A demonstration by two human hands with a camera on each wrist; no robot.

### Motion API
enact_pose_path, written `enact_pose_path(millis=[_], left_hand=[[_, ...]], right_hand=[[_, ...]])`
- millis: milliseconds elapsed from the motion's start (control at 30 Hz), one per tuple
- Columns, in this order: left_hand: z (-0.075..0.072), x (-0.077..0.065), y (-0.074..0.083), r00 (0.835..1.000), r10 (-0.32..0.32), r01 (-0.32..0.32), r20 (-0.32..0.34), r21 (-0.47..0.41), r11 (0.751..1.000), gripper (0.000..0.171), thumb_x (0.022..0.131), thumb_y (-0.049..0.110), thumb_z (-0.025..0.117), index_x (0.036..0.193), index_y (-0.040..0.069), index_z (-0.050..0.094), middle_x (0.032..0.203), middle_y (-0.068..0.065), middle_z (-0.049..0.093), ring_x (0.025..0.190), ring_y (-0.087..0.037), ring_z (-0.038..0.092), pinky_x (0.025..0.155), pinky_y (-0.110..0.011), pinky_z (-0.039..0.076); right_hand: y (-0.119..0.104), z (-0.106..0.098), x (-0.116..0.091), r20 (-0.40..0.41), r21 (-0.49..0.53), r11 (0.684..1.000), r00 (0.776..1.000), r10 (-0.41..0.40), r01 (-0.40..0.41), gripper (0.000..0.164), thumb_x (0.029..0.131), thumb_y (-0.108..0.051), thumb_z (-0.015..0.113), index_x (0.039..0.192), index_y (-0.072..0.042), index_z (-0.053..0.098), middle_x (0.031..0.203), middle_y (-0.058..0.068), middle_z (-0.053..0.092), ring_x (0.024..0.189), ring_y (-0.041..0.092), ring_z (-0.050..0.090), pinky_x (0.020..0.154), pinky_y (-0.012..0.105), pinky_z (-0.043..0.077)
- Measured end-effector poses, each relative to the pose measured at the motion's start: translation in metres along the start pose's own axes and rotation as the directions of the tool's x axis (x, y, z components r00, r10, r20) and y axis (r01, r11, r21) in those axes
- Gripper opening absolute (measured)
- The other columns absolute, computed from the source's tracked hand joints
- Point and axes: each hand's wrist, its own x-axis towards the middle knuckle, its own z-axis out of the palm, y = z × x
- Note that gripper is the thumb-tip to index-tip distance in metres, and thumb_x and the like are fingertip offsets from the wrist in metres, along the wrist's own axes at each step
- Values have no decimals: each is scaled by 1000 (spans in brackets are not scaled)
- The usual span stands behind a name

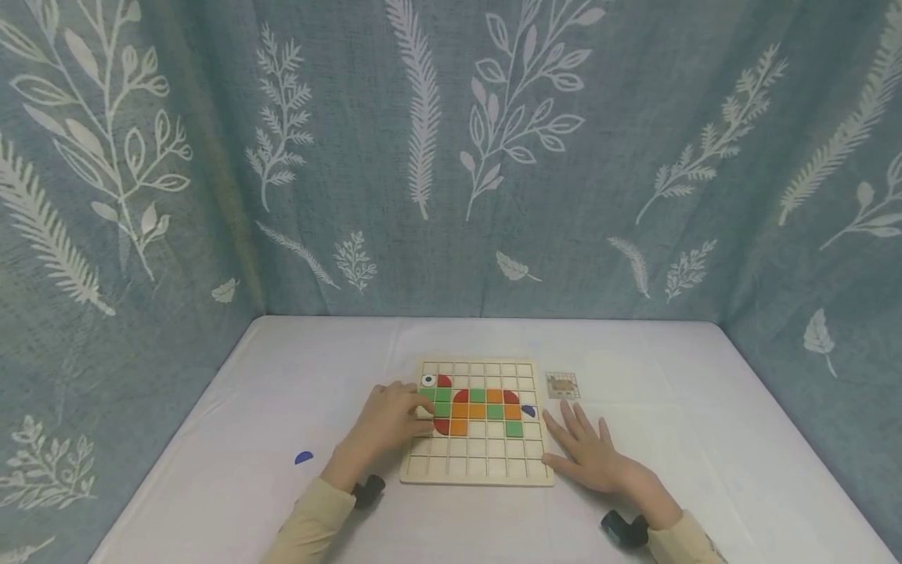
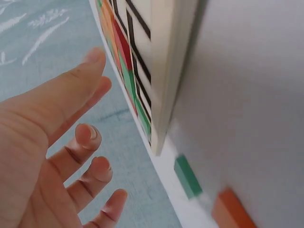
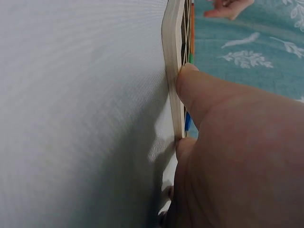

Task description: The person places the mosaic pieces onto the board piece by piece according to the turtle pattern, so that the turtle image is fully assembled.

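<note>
A wooden grid board (image 1: 475, 468) lies on the white table. Green, orange and red tiles sit in its squares, along with a white piece with a black dot (image 1: 428, 381) and a blue half-round piece (image 1: 528, 410). My left hand (image 1: 387, 419) hovers over the board's left edge, fingertips close to the green tiles (image 1: 441, 409). In the left wrist view its thumb (image 2: 76, 90) is extended and the other fingers are loosely bent, with nothing visible between them. My right hand (image 1: 595, 454) has its fingers spread, the thumb (image 3: 192, 85) touching the board's right edge.
A small picture card (image 1: 563, 385) lies right of the board. Another blue half-round piece (image 1: 304, 457) lies on the table at left. The left wrist view shows a green block (image 2: 187, 176) and an orange block (image 2: 232, 209) beside the board. A patterned curtain (image 1: 451, 258) surrounds the table.
</note>
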Motion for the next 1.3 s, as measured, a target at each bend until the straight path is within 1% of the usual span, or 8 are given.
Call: enact_pose_path(millis=[267,400,667,833,967,1100,1200,1300], left_hand=[[-8,-9,-23,997,-74,74,8,-5,997,18,76,35,74,91,24,71,68,11,48,70,-10,40,74,-36,32],[-14,-14,-33,996,-94,94,0,6,996,20,75,33,75,93,22,71,68,10,48,70,-10,40,76,-39,35],[-21,-28,-49,992,-122,123,-18,45,991,16,74,29,75,88,21,72,69,10,50,68,-9,43,73,-40,37],[-22,-40,-55,992,-123,124,-14,43,991,17,74,30,75,87,20,71,74,7,54,72,-12,46,75,-42,38],[-22,-50,-61,994,-110,110,-18,47,993,24,73,40,74,87,20,71,75,8,55,74,-11,48,74,-43,38],[-22,-56,-64,992,-126,127,-20,42,991,27,72,47,72,85,23,71,74,9,54,72,-10,46,74,-42,37],[-22,-58,-64,988,-156,156,3,35,987,26,69,44,76,84,24,70,75,9,55,74,-11,47,76,-43,37],[-23,-59,-62,984,-178,176,30,63,982,26,65,39,79,83,24,69,76,8,54,75,-12,47,77,-44,37]], right_hand=[[-2,-3,1,-1,2,1000,1000,-6,6,71,93,-52,40,148,-14,17,154,19,-1,140,40,-7,103,64,-9],[-3,-1,2,-2,1,1000,1000,-2,2,70,93,-52,40,149,-15,17,154,19,0,140,39,-7,104,63,-9],[-2,1,3,-2,-10,1000,1000,8,-8,71,92,-54,39,149,-17,17,154,18,0,140,38,-7,104,63,-8],[0,1,3,-6,-16,1000,1000,14,-14,71,92,-55,39,149,-17,17,154,17,0,140,37,-7,105,62,-8],[0,2,3,1,-16,1000,1000,19,-19,72,92,-56,38,149,-18,17,154,17,-1,141,37,-8,105,62,-8],[0,2,3,-1,-6,1000,1000,19,-19,71,92,-56,39,148,-18,18,154,17,0,141,37,-7,104,62,-9],[-1,2,1,-4,-2,1000,1000,19,-19,70,92,-54,40,148,-17,19,154,18,0,141,37,-7,104,63,-9],[-1,2,0,-4,1,1000,1000,21,-21,70,92,-53,41,148,-17,19,154,18,1,141,38,-7,104,63,-8]])
